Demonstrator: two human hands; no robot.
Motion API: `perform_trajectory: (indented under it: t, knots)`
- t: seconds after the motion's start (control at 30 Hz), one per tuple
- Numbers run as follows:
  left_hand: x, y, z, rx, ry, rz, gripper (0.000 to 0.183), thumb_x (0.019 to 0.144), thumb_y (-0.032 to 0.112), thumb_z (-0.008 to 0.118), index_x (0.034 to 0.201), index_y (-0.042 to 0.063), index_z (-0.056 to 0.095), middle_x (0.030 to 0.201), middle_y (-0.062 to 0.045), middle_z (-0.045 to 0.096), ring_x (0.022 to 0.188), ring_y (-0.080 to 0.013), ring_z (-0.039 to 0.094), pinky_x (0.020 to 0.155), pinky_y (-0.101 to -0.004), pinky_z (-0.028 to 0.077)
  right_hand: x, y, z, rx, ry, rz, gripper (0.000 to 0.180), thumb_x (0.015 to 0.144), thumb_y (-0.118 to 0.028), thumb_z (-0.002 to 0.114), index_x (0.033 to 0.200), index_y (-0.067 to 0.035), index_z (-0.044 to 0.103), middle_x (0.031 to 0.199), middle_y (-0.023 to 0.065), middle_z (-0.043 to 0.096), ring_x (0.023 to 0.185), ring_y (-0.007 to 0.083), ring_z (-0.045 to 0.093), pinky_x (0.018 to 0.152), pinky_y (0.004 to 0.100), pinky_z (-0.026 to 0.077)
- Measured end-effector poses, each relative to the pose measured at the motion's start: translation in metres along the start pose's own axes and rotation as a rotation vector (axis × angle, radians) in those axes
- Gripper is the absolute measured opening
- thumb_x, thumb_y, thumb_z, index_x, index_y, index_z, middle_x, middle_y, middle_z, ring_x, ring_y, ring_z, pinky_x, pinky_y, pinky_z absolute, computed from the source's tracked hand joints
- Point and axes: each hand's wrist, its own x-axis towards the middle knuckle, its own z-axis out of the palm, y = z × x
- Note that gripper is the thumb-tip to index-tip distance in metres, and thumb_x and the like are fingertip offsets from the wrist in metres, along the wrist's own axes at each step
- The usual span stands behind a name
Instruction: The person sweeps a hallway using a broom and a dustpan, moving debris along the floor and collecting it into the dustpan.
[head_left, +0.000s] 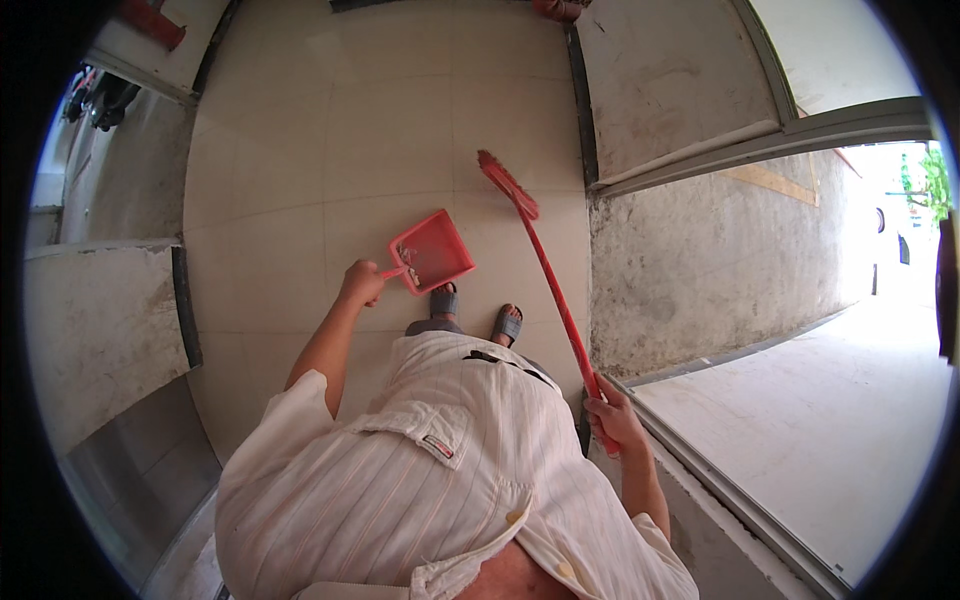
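Observation:
My left hand (363, 283) grips the short handle of a red plastic dustpan (439, 251), held in front of my feet with its wide edge to the right. Some debris lies inside the pan near the handle side. On the right, my right hand (615, 416) is closed around the upper end of a red broom (555, 289). The broom's handle slants up and to the left, and its red bristle head (504, 180) is beyond the dustpan to the right, apart from it. Whether the bristles touch the floor I cannot tell.
Pale tiles cover the floor (390, 127), edged by dark skirting. Stained walls (660, 270) stand on both sides. A metal window or door frame (697, 161) is at the right, with a pale surface beyond it. Red pipes (157, 26) show at the top. My feet wear grey sandals (508, 324).

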Motion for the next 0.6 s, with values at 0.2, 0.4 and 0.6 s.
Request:
perform_trajectory:
  t: [0.2,0.4,0.6]
  knots:
    - [-0.004,-0.004,-0.005,-0.017,0.045,0.004,0.022,0.08,0.005,0.048,0.097,-0.004,0.059,0.064,-0.016,0.062,0.048,-0.0226,0.062,0.04,-0.0351,0.048,0.028,0.008,0.023,0.032,-0.073,0.042,0.065,0.087,-0.01,0.057,0.147,-0.011,0.032,0.062,-0.0018,0.047,0.043,0.0094,0.042,0.038,0.0255,0.036]
    - [0.002,-0.002,-0.004,0.04,0.024,0.01,0.045,0.084,0.011,0.052,0.127,0.0,0.053,0.067,-0.013,0.063,0.047,-0.0185,0.061,0.039,-0.0318,0.049,0.013,-0.017,0.003,0.562,-0.362,0.292,0.057,0.092,-0.007,0.05,0.146,-0.012,0.034,0.062,-0.0009,0.044,0.042,0.0085,0.039,0.036,0.0239,0.032]
    - [-0.002,-0.014,-0.011,0.02,0.027,0.018,0.044,0.082,0.01,0.051,0.126,0.001,0.054,0.066,-0.015,0.064,0.047,-0.0207,0.062,0.042,-0.0338,0.049,-0.02,-0.028,0.005,0.153,-0.21,0.115,0.058,0.092,-0.007,0.05,0.147,-0.016,0.034,0.061,-0.0008,0.044,0.041,0.0088,0.039,0.036,0.0235,0.032]
